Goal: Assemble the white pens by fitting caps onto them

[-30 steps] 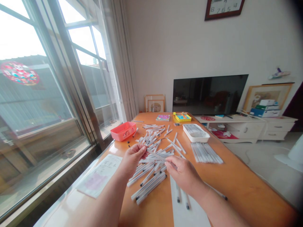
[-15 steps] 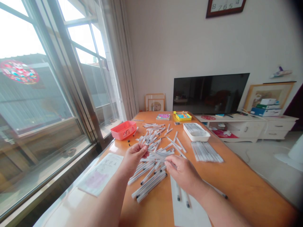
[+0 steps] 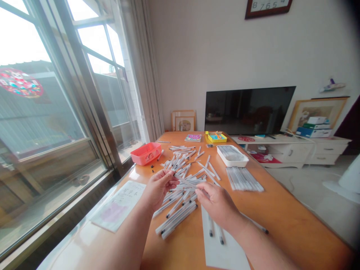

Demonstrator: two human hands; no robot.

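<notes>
Between my hands, over the pile, stretches a pale pen [image 3: 185,182]. My left hand [image 3: 162,184] pinches its dark-tipped far left end between thumb and fingers. At the other end, my right hand [image 3: 215,200] is closed round the barrel. Below and behind them many white pens with black ends [image 3: 177,219] lie scattered on the wooden table [image 3: 174,251]. Under my right forearm is a white sheet of paper [image 3: 218,253] with two pens [image 3: 220,234] on it.
A red basket [image 3: 145,153] stands left, with small black bits [image 3: 152,166] near it. A notebook [image 3: 118,208] lies at the left edge. To the right are a white tray [image 3: 232,160] and a row of clear tubes [image 3: 244,179]. A yellow box [image 3: 216,137] sits at the back.
The view has shifted slightly. My left fingers have loosened and shifted a little at the pen's end; my right hand keeps its hold.
</notes>
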